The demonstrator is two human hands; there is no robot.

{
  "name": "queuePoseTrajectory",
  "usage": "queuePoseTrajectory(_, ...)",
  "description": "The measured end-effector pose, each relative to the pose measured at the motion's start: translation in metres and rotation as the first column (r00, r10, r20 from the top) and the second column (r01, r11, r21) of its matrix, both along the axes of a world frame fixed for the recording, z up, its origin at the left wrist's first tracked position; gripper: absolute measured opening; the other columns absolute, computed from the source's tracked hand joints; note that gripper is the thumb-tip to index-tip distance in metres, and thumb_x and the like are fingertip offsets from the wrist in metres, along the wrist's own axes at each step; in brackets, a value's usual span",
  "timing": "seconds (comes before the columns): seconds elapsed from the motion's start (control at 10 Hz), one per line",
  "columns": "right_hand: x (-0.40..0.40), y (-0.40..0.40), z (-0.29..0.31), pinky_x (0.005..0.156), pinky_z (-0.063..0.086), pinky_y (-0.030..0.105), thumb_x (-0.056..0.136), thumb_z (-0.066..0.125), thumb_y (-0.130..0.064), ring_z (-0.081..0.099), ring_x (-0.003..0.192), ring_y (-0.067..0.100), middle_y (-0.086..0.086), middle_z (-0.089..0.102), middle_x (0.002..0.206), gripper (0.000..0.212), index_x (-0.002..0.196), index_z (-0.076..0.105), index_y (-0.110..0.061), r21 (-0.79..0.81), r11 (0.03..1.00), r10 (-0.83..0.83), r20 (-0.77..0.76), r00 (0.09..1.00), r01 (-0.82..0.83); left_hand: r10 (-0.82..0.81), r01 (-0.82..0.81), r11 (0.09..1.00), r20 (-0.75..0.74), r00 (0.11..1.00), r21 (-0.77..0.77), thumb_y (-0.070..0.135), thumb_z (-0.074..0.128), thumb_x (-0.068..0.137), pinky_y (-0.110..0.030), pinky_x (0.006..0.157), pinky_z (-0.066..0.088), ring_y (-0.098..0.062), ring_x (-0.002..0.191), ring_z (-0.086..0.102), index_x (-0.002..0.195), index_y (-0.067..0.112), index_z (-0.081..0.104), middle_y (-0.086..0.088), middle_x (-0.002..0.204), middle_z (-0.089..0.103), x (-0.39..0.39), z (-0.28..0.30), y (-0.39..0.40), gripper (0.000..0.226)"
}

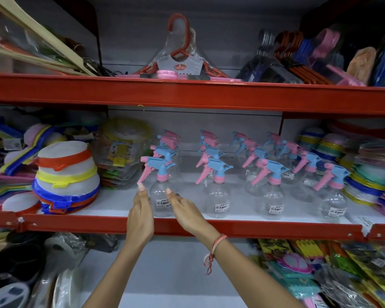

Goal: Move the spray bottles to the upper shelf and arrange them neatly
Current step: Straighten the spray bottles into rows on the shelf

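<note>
clear spray bottles (218, 192), upright, four rows, shelf (187, 225)

From my feed, the print on the price sticker (162, 203) between my two sets of fingers is too small to read. My left hand (140, 216) covers the left flank of the front-left spray bottle (162, 192), and my right hand (188, 215) hides part of its lower right side. Beyond my fingertips, the rear bottles (168, 141) in each row sit behind the front ones, so only their trigger heads show. Far right of my fingers, the stacked coloured goods (373, 174) smear into blur and run off the edge.
</note>
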State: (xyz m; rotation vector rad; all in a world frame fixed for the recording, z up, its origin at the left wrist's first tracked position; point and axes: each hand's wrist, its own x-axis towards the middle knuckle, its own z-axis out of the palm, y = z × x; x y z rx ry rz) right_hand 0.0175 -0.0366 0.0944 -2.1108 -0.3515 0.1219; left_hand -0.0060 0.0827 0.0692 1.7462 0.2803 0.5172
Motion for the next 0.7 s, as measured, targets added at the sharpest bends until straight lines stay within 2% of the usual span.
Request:
queuePoseTrajectory(0.1, 0.000, 0.008, -0.004, 0.112, 0.031, 0.041, 0.098, 0.022, -0.061, 0.043, 0.134, 0.036, 0.018, 0.057, 0.138, 0.068, 0.143, 0.043, -0.014, -0.028, 0.999, -0.016, 0.042, 0.999, 0.018, -0.019, 0.019, 1.000, -0.021, 1.000, 0.001, 0.082, 0.001, 0.079, -0.047, 0.115, 0.025, -0.030, 0.137, 0.044, 0.149, 0.021, 0.035, -0.012, 0.144, 0.054, 0.000, 0.001, 0.007, 0.099)
queuePoseTrajectory(0.3, 0.002, 0.008, -0.012, 0.100, 0.042, 0.038, 0.096, 0.024, -0.062, 0.056, 0.118, 0.035, 0.017, 0.069, 0.114, 0.067, 0.143, 0.045, -0.019, 0.026, 0.998, -0.060, 0.088, 0.994, 0.058, -0.054, 0.054, 0.998, -0.027, 0.998, -0.012, 0.084, 0.001, 0.077, -0.046, 0.114, 0.026, -0.027, 0.134, 0.047, 0.149, 0.020, 0.034, -0.011, 0.142, 0.056, 0.002, 0.003, 0.011, 0.102)
queuePoseTrajectory(0.4, 0.003, 0.007, -0.015, 0.099, 0.042, 0.037, 0.096, 0.024, -0.062, 0.056, 0.118, 0.034, 0.015, 0.069, 0.115, 0.067, 0.142, 0.046, -0.019, 0.027, 0.998, -0.059, 0.092, 0.994, 0.057, -0.066, 0.065, 0.998, -0.035, 0.997, -0.022, 0.083, 0.002, 0.078, -0.046, 0.115, 0.026, -0.028, 0.135, 0.046, 0.149, 0.021, 0.034, -0.012, 0.143, 0.054, 0.000, 0.006, 0.010, 0.100)
queuePoseTrajectory(0.5, -0.001, 0.003, -0.012, 0.097, 0.043, 0.037, 0.097, 0.028, -0.060, 0.057, 0.117, 0.034, 0.014, 0.070, 0.114, 0.063, 0.137, 0.050, -0.018, 0.033, 0.998, -0.056, 0.131, 0.990, 0.052, -0.067, 0.069, 0.997, -0.037, 0.997, 0.041, 0.079, 0.007, 0.082, -0.046, 0.115, 0.026, -0.029, 0.139, 0.041, 0.150, 0.023, 0.033, -0.011, 0.148, 0.049, -0.006, 0.006, 0.005, 0.091)
queuePoseTrajectory(0.6, -0.011, -0.006, -0.008, 0.106, 0.042, 0.036, 0.097, 0.043, -0.050, 0.054, 0.127, 0.027, 0.008, 0.063, 0.133, 0.056, 0.140, 0.048, -0.015, 0.050, 0.997, -0.061, 0.203, 0.977, 0.052, 0.034, -0.055, 0.980, 0.110, 0.993, 0.192, 0.064, 0.025, 0.092, -0.039, 0.107, 0.034, -0.027, 0.134, 0.047, 0.144, 0.018, 0.041, -0.009, 0.145, 0.052, -0.014, 0.000, -0.005, 0.071)
queuePoseTrajectory(0.7, -0.023, -0.038, 0.014, 0.101, 0.048, 0.040, 0.095, 0.057, -0.034, 0.060, 0.117, 0.016, 0.002, 0.064, 0.130, 0.038, 0.130, 0.059, -0.018, 0.128, 0.988, -0.126, 0.350, 0.928, 0.086, 0.085, -0.204, 0.937, 0.385, 0.919, 0.282, 0.042, 0.036, 0.102, -0.023, 0.096, 0.038, -0.015, 0.121, 0.054, 0.132, 0.020, 0.053, 0.004, 0.129, 0.060, -0.022, 0.008, -0.019, 0.040)
